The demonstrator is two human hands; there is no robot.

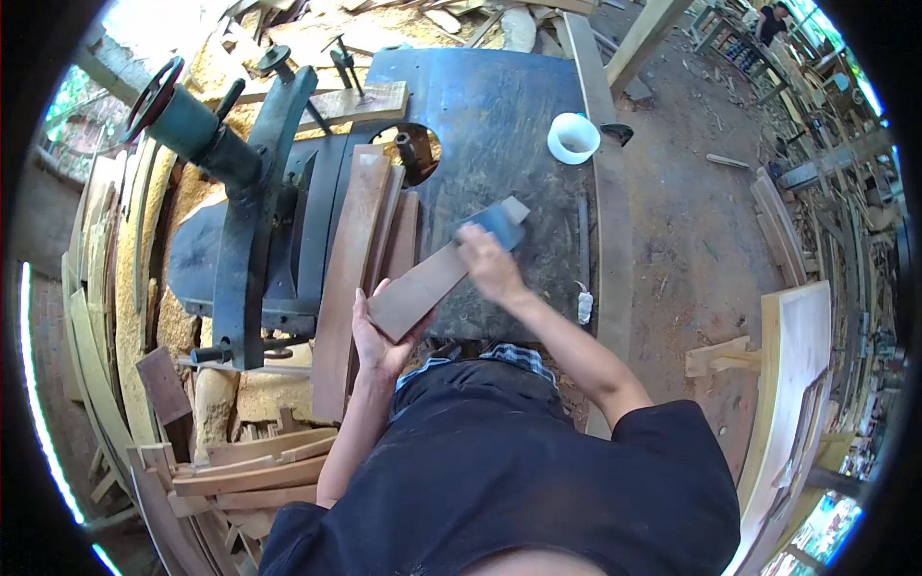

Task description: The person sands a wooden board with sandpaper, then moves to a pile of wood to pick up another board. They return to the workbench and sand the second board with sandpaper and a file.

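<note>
My left hand [381, 338] is wrapped round the near end of a flat wooden board [420, 293], which slants up and to the right over the dark machine table. My right hand [492, 265], smeared by motion, is closed at the board's far part. Just beyond its fingers is a blurred blue piece [497, 227], too smeared to name, lying across the board. The pale far end of the board shows past it. What exactly the right fingers grip is hidden.
A machine table [480, 106] with a round opening lies ahead. A white cup [573, 139] stands at its right edge, near a dark rod [583, 226]. Several planks [351, 250] lean on the left beside a metal machine arm [252, 240]. Another person [771, 21] is far right.
</note>
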